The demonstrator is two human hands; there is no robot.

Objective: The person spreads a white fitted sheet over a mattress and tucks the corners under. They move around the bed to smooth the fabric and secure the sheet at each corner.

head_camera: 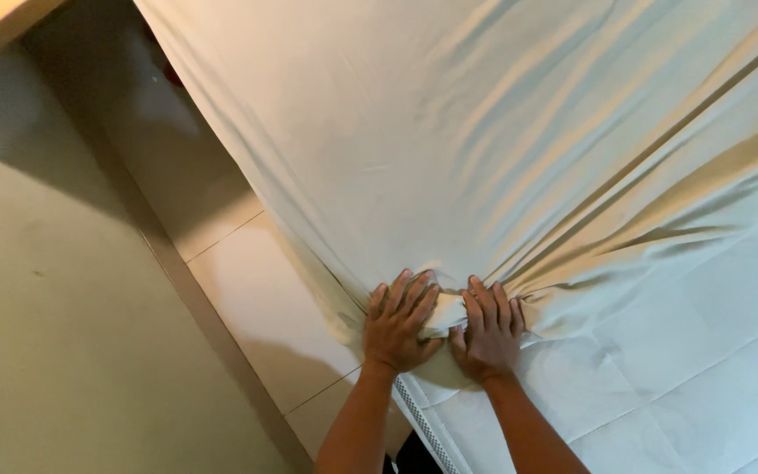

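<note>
Cream cotton, soft and thin, fills most of the head view: a bed sheet (502,149) spread over a mattress (686,386) and drawn into long creases that all run down to one gathered point at the mattress corner. The creases fan out up and to the right from that point, so the sheet's pull lies along that diagonal, away from the fingers.

Both hands sit side by side at the corner, touching each other. The left hand (399,323) is curled over the bunched edge of the sheet, fingers bent and pressing down on the fold. The right hand (489,329) is just beside it on the mattress side, fingers also bent and clamped on the same bunch; a small roll of cloth shows between the two hands. Neither is clearly nearer; they share the grip.

The mattress surface below the sheet is white and quilted, with faint stitched lines, and a grey woven tape edge (423,421) runs down its corner seam between the forearms.

To the left, pale glossy floor tiles (256,307) lie beside the bed, then a plain wall (54,333) in shadow.
</note>
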